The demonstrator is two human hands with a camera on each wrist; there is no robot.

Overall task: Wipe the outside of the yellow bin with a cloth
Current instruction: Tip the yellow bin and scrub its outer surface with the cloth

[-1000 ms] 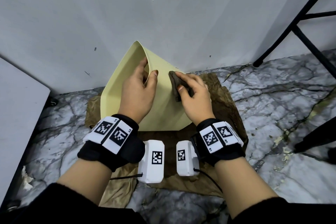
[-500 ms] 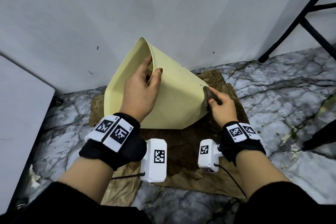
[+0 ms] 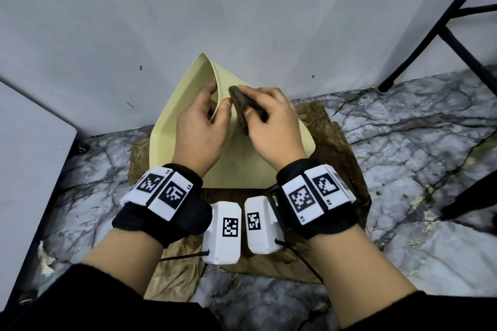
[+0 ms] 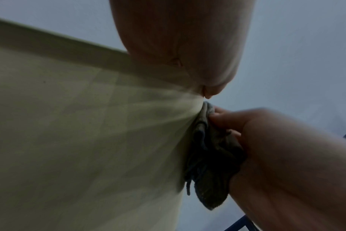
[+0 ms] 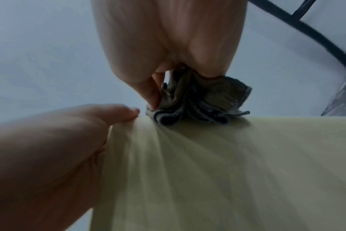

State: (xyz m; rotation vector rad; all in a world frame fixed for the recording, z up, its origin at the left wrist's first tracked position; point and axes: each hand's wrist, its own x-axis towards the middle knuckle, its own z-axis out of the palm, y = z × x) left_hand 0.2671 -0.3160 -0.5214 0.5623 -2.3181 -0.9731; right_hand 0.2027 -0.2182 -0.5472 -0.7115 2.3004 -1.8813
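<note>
We count one yellow bin [image 3: 242, 164], tipped on brown paper [image 3: 333, 137] on the marble floor [image 3: 419, 126] by the wall. Our left hand [image 3: 200, 129] grips its rim, fingers inside, thumb outside. Our right hand [image 3: 271, 121] pinches one dark cloth [image 3: 242, 105], bunched, against the bin's outer wall near the rim. Two wristbands [image 3: 161, 193] carry square code tags; beside them tiny lettering, "L5" barely legible.

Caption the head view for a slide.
Left hand grips tilted pale-yellow plastic bin rim; right hand presses crumpled dark-grey cloth against its outside.
</note>
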